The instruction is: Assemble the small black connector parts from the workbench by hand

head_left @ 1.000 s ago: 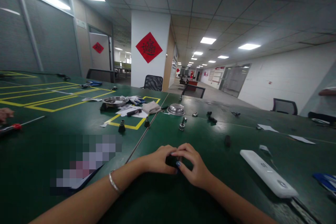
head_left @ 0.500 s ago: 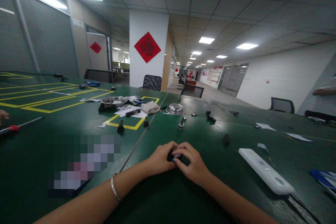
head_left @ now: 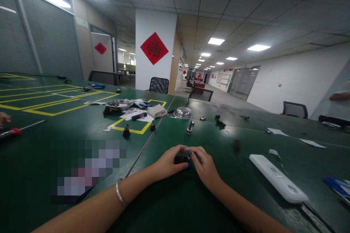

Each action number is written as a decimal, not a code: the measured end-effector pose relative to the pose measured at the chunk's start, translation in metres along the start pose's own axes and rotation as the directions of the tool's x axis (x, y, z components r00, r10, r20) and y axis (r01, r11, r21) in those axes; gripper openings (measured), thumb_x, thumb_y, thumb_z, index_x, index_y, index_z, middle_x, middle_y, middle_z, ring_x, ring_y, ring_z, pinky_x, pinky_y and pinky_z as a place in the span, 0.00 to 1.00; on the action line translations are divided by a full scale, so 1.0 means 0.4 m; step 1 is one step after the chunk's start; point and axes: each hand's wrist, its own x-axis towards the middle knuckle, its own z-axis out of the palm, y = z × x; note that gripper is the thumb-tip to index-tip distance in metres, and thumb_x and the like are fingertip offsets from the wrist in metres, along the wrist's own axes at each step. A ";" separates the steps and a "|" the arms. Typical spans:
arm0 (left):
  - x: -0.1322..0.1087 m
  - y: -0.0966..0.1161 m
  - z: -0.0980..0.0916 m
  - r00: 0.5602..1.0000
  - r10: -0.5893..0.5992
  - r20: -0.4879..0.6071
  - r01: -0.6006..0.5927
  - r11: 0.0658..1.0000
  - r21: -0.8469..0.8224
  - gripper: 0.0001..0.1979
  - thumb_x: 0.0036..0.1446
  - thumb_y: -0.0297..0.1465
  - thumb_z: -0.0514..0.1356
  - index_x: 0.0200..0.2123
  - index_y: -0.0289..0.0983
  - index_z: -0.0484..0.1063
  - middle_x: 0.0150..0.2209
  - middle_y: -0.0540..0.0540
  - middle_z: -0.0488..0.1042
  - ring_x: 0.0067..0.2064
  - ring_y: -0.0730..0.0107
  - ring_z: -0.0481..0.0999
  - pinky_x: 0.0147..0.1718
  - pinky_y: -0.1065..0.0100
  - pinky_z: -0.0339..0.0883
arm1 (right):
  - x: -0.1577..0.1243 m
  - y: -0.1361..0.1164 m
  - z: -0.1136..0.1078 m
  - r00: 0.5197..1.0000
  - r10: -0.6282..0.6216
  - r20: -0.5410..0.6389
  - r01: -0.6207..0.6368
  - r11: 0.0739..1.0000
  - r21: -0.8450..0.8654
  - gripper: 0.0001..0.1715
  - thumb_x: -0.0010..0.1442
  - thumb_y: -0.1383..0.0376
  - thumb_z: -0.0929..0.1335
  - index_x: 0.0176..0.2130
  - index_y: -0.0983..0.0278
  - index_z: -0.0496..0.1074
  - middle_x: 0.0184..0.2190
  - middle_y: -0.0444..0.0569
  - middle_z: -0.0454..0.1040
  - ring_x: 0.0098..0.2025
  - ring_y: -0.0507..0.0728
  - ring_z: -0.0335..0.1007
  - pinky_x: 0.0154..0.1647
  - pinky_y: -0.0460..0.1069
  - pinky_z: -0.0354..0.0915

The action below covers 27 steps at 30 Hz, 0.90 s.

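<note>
My left hand (head_left: 168, 162) is curled at the middle of the near table, its thumb stretched toward my right hand (head_left: 203, 164). Within the left hand's curve sits a small black part (head_left: 179, 159), mostly hidden by fingers. A tiny shiny metal bit (head_left: 188, 157) shows at its right side, beneath the right fingertips. The right fingers are bent and meet the left fingertips over the part. Just beyond the hands stands a metal fitting with a stem (head_left: 189, 129). Two black cone-shaped pieces, one nearer (head_left: 126, 131) and one farther (head_left: 152, 126), stand to the left.
A white power bank-like device (head_left: 277, 178) lies on the green table at right. A steel bowl (head_left: 119, 105), a cloth (head_left: 156, 111) and a domed metal lid (head_left: 183, 113) are farther back. At left are a screwdriver (head_left: 16, 131) and another person's hand (head_left: 4, 119).
My left thumb has stretched out from the black part. My right fingers have drawn together and lifted slightly, uncovering more of the gap between the hands.
</note>
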 end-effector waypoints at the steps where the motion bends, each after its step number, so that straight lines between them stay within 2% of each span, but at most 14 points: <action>1: 0.001 0.000 0.000 1.000 -0.009 0.013 0.009 1.000 -0.014 0.17 0.51 0.30 0.60 0.46 0.36 0.65 0.46 0.44 0.71 0.47 0.65 0.69 0.48 0.64 0.61 | 0.001 0.000 0.000 1.000 -0.003 0.015 0.003 1.000 0.009 0.12 0.62 0.67 0.61 0.41 0.61 0.72 0.36 0.49 0.73 0.39 0.56 0.71 0.40 0.50 0.66; 4: 0.005 -0.003 -0.001 0.998 -0.057 0.037 0.057 0.998 0.006 0.09 0.53 0.31 0.58 0.38 0.35 0.68 0.38 0.46 0.73 0.41 0.66 0.71 0.41 0.67 0.64 | 0.003 0.001 0.004 1.000 -0.015 0.027 0.014 0.999 0.040 0.11 0.60 0.68 0.62 0.41 0.62 0.72 0.36 0.49 0.74 0.38 0.55 0.71 0.40 0.50 0.67; 8: 0.006 -0.006 -0.002 0.996 -0.091 0.022 0.090 0.995 0.040 0.08 0.52 0.33 0.58 0.34 0.35 0.67 0.34 0.48 0.72 0.37 0.68 0.71 0.36 0.69 0.64 | 0.002 -0.005 0.009 0.999 -0.047 0.027 0.045 0.998 0.040 0.13 0.57 0.70 0.63 0.42 0.62 0.71 0.36 0.49 0.74 0.37 0.55 0.71 0.39 0.50 0.67; 18: 0.007 -0.014 0.003 0.994 -0.101 0.028 0.100 0.995 0.018 0.07 0.50 0.31 0.59 0.32 0.35 0.68 0.33 0.51 0.72 0.34 0.70 0.70 0.33 0.71 0.62 | 0.005 -0.019 0.007 0.998 -0.062 0.027 0.063 0.998 -0.024 0.12 0.56 0.72 0.63 0.38 0.61 0.71 0.34 0.49 0.73 0.39 0.56 0.69 0.40 0.52 0.66; 27: 0.005 -0.012 0.003 0.996 -0.085 0.013 0.084 0.994 0.067 0.07 0.51 0.34 0.58 0.30 0.35 0.66 0.30 0.51 0.70 0.32 0.70 0.68 0.31 0.71 0.60 | 0.005 -0.013 0.009 0.997 -0.070 0.043 0.071 0.998 -0.003 0.11 0.56 0.71 0.65 0.38 0.60 0.72 0.35 0.48 0.73 0.38 0.56 0.69 0.40 0.51 0.67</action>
